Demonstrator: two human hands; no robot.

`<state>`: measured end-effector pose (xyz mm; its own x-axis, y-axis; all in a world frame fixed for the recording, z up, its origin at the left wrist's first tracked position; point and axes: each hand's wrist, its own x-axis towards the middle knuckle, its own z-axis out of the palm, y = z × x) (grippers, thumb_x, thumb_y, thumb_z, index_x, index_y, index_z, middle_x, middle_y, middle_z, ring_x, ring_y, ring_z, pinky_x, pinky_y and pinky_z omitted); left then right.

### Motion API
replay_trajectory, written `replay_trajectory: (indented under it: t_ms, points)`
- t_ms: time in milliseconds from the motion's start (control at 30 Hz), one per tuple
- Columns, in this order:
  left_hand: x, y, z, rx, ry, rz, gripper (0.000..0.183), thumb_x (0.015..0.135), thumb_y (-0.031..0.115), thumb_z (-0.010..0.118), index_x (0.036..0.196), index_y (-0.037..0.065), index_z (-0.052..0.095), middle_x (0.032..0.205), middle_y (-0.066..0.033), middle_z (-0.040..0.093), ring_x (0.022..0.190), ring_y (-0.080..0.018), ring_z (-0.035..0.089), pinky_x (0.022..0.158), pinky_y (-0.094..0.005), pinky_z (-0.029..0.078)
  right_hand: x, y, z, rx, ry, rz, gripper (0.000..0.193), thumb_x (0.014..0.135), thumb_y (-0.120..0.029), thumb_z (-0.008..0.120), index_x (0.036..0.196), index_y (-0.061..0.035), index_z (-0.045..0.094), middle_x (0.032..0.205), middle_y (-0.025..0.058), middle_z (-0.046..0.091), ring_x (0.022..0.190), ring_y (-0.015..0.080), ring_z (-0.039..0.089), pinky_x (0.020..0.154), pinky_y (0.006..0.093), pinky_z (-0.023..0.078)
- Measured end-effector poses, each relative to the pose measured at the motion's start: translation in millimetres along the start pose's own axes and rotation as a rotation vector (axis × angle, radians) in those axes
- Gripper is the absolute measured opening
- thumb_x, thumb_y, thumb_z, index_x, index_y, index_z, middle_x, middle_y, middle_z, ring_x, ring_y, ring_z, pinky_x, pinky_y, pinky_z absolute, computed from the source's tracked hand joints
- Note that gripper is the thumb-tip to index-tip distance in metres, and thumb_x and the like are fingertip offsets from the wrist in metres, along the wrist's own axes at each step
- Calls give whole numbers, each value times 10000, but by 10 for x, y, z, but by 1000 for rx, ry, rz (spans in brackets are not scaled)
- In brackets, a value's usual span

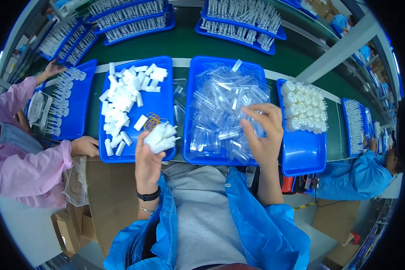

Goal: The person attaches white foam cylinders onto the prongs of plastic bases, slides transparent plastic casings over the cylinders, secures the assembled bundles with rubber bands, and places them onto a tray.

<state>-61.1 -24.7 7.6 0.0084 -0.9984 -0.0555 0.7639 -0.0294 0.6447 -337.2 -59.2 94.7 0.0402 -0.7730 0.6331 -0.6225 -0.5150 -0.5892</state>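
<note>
My left hand [148, 164] is closed around a bundle of white plastic pieces [161, 138] with thin tips pointing right. It is over the front right corner of a blue tray [104, 85] with many short white cylinders [121, 96] in it. Orange rubber bands [153, 120] lie in that tray just beyond the bundle. My right hand [266, 130] hovers above the right side of a second blue tray [195, 72], which is heaped with clear plastic tubes [220, 96]. Its thumb and fingers are curved and apart, with nothing visible between them.
Right of the tubes, a blue tray [303, 155] carries stacked white round bundles [303, 105]. Stacked trays of white parts [240, 22] stand at the back. A person in pink [27, 166] works at the left beside another tray [78, 121]; one in blue [357, 177] sits at the right.
</note>
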Motion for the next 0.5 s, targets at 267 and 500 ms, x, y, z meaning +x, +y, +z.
replay_trajectory:
  t_ms: [267,500]
  points:
    - [15,6,60,22,-2,31,418,862,153,616,1221,68,419,1217,-174,514,1037,-255,596,773,-312,578,101,301,-98,-323,-214,46,466,748,-151,697,1196,-107,577,1129,95,583,1079,296,464,909,394,370]
    - [-14,31,81,53,-73,23,390,852,101,596,1204,66,432,1193,-162,533,1033,-258,598,791,-329,566,125,303,-56,-392,-318,9,524,682,-110,745,1183,-100,591,1109,92,613,1044,272,519,846,368,379]
